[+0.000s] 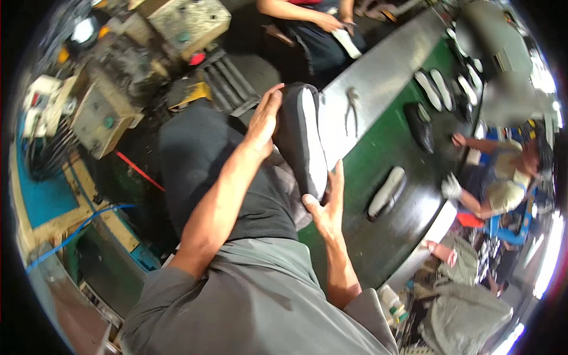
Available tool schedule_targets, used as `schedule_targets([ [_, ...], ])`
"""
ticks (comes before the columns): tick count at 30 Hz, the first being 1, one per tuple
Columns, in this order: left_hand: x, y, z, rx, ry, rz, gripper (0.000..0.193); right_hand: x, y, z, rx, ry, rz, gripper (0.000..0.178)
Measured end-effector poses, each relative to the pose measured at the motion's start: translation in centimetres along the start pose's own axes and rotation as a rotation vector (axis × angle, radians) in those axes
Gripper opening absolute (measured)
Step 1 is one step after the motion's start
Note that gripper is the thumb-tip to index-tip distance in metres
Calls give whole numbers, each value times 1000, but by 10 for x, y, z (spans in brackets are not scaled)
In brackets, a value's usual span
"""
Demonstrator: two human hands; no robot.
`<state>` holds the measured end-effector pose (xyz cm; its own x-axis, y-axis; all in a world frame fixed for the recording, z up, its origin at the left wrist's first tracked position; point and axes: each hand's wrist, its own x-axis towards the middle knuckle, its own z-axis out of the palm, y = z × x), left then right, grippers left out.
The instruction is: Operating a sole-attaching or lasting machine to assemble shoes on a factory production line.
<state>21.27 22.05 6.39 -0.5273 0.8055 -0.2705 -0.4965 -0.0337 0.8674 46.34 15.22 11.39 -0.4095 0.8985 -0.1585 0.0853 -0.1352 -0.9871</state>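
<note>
I hold a dark shoe (291, 135) with a white sole edge between both hands above my lap, turned on its side. My left hand (264, 122) is closed against its dark upper at the far end. At the near end, the thumb and fingers of my right hand (327, 205) grip the tip. Just right of the shoe, a pair of pincers or pliers (352, 112) lies on the metal ledge (387, 71) of the conveyor. A grey cloth-like thing (287, 177) shows partly beneath the shoe, on my dark trousers.
Several shoes, among them a single shoe (387, 192) and a dark shoe (420, 129), lie on the green belt (355, 207). A co-worker (503, 174) sits across it; another person's hands (334, 25) hold a white-soled piece ahead. Machine boxes (103, 118) stand left.
</note>
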Motion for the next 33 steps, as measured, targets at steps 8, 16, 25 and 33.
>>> schedule_targets([
  [8, -60, 79, -119, -71, 82, 238, 51, 28, -21, 138, -98, -362, 197, 105],
  [16, -124, 97, -203, 377, 270, 233, 51, 20, 7, 152, -374, -649, 110, 111],
  [25, -116, 132, -217, 1022, 190, 563, 31, 17, -1, 159, -399, -681, 43, 113],
  [33, -103, 149, -212, 998, 125, 671, 21, 31, -7, 158, -375, -685, 59, 106],
])
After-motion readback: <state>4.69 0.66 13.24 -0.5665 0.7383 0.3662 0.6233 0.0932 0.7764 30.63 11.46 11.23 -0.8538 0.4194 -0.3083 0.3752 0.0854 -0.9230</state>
